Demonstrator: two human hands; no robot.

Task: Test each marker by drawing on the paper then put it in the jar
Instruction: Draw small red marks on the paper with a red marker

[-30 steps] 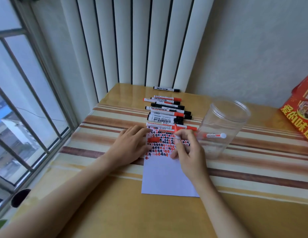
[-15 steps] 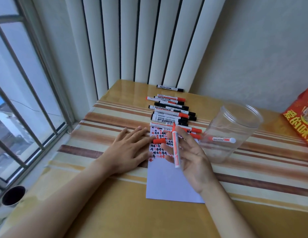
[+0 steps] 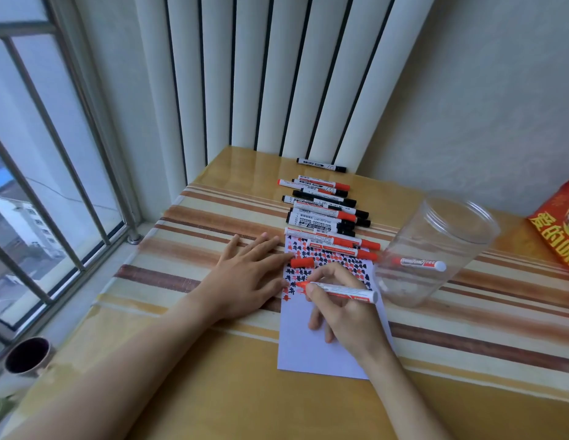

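Testing step: right hand (image 3: 346, 315) grips uncapped red marker (image 3: 340, 291), tip on paper (image 3: 321, 347) left of clear jar (image 3: 432, 249), left hand (image 3: 245, 274) flat holding the paper's edge; next, recap with red cap (image 3: 302, 262), drop in jar.

One black-capped marker (image 3: 319, 224) in the row read "WHITEBOARD MARKER", upside down; the red packet (image 3: 559, 236) at the counter's right edge bore large yellow Chinese characters
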